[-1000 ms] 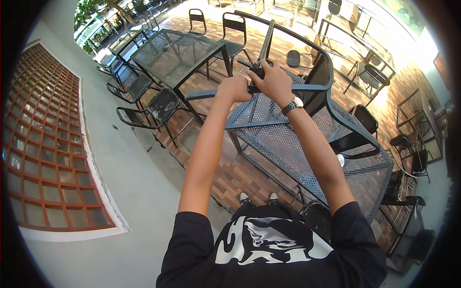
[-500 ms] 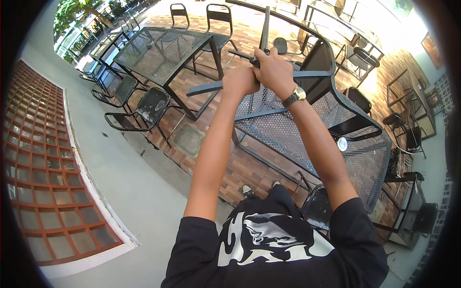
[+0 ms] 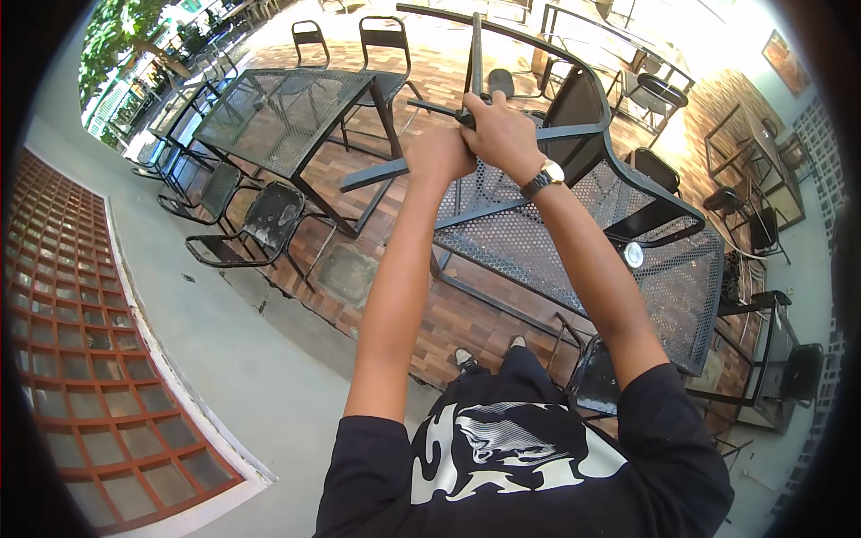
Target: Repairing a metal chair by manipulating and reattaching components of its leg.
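Note:
A black metal chair point(image 3: 578, 94) lies tipped over on a dark perforated-metal table point(image 3: 538, 260), its bars sticking up and outward. My left hand point(image 3: 441, 152) is closed around a flat metal bar of this chair, and the bar's end juts out to the left. Pressed right beside it, my right hand point(image 3: 504, 134), with a watch on the wrist, is closed at the joint where the bars meet. A small dark piece shows at its fingertips, but its kind is unclear. The palms and the undersides of the fingers are hidden.
Another mesh table point(image 3: 269, 121) stands at the left, with black chairs point(image 3: 273, 215) around it. A round silvery object point(image 3: 633, 255) rests on the near table. A pale wall with a red-brown lattice point(image 3: 99, 377) runs along the left. Brick-patterned floor point(image 3: 466, 314) lies below.
The view has shifted slightly, so the surroundings sit a little to the left. Both hands keep their grip on the chair with hardly any visible movement.

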`<state>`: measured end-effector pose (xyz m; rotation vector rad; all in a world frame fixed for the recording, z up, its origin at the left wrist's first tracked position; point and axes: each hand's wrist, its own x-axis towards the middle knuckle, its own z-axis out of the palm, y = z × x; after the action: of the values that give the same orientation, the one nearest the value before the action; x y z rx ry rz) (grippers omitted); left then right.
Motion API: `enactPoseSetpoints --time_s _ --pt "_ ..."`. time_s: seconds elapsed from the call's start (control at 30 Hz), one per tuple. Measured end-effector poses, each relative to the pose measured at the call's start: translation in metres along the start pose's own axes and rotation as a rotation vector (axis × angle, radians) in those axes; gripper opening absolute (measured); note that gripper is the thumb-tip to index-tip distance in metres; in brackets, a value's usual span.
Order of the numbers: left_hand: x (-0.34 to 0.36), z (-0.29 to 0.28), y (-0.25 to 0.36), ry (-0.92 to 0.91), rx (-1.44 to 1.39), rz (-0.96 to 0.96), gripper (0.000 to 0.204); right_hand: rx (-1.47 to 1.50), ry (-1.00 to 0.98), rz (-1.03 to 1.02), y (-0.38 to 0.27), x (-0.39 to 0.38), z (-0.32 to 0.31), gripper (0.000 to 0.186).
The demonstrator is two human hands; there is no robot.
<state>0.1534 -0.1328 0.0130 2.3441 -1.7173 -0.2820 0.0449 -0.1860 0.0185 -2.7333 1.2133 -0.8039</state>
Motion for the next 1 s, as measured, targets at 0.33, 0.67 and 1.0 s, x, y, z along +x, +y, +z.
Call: enactPoseSetpoints --time_s 0.33,0.67,1.0 --pt "0.003 0.001 0.002 -0.016 0.030 -0.015 0.028 0.027 0.011 0.049 0.008 0.016 0.009 0.031" --pt "0.008 0.006 0.001 0.015 0.068 -0.016 0.025 0.002 -0.022 0.109 0.005 0.024 0.003 0.030" --pt "0.005 0.003 0.002 -0.009 0.090 -0.032 0.029 0.019 -0.037 0.069 0.015 0.029 0.011 0.036"
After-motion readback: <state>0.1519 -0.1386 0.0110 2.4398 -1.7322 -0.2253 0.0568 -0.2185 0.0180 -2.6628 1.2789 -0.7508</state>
